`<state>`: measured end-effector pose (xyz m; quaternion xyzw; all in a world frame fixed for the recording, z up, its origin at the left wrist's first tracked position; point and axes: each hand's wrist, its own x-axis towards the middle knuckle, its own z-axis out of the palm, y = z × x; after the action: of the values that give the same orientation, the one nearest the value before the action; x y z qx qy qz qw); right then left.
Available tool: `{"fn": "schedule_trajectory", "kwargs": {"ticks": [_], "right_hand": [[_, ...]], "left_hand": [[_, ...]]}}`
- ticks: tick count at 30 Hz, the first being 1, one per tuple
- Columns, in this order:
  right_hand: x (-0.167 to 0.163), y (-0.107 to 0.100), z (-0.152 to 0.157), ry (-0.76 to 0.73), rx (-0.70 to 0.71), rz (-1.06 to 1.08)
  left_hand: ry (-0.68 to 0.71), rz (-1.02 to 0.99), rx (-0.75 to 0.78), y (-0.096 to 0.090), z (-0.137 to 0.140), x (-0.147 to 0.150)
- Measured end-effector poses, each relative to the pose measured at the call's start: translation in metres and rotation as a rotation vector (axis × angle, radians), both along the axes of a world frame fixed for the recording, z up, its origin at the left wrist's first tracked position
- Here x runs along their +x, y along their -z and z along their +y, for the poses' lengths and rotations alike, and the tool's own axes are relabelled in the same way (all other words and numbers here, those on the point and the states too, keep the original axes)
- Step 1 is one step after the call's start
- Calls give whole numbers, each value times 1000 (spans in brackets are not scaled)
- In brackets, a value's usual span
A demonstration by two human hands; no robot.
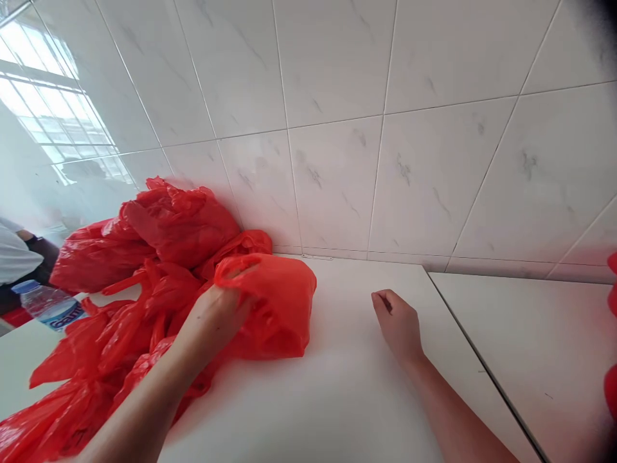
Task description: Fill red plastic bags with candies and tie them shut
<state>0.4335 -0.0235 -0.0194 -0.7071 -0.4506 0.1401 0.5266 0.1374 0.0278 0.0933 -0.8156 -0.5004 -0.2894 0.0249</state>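
A red plastic bag (pixel 284 302) stands on the white tabletop, bulging, with its mouth turned toward me. My left hand (pixel 231 312) reaches into that mouth, and the bag's rim lies over its upper side. Its fingers are mostly hidden by the red plastic, so their grip does not show. To the right, apart from the bag, my right hand (pixel 398 321) is held over the table with its fingers curled in and thumb against them. Whatever it may hold is hidden inside the closed fingers.
More filled red bags (pixel 178 222) are heaped at the left against the tiled wall (pixel 332 173). A water bottle (pixel 51 305) lies tilted beside them. A person's white sleeve (pixel 17 254) shows at far left. A seam (pixel 482 360) divides the tabletop (pixel 337 411). Red shapes edge in at right.
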Motion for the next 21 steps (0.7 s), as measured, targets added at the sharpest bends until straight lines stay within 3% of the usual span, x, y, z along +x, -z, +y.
{"fn": "schedule_trajectory", "kwargs": {"ticks": [2, 6, 8, 11, 13, 16, 18, 21], "right_hand": [[-31, -18, -12, -50, 176, -167], [-102, -43, -39, -480, 475, -334], [-124, -43, -43, -473, 507, -328], [-125, -31, -29, -306, 370, -201], [-111, -19, -14, -287, 241, -53], [-87, -4, 6, -380, 29, 307], [-76, 3, 12, -467, -61, 576], [-63, 7, 14, -601, -14, 853]], "left_hand": [[52, 24, -16, -2, 1, 2], [271, -56, -183, -4, -18, 13], [388, -145, -327, -3, -34, 17], [546, -243, -503, 0, -47, 18], [542, -280, -495, 5, -44, 18], [415, -199, -391, 22, -23, 21], [403, -62, -342, 38, -3, 28], [399, 165, -279, 66, 25, 43]]}}
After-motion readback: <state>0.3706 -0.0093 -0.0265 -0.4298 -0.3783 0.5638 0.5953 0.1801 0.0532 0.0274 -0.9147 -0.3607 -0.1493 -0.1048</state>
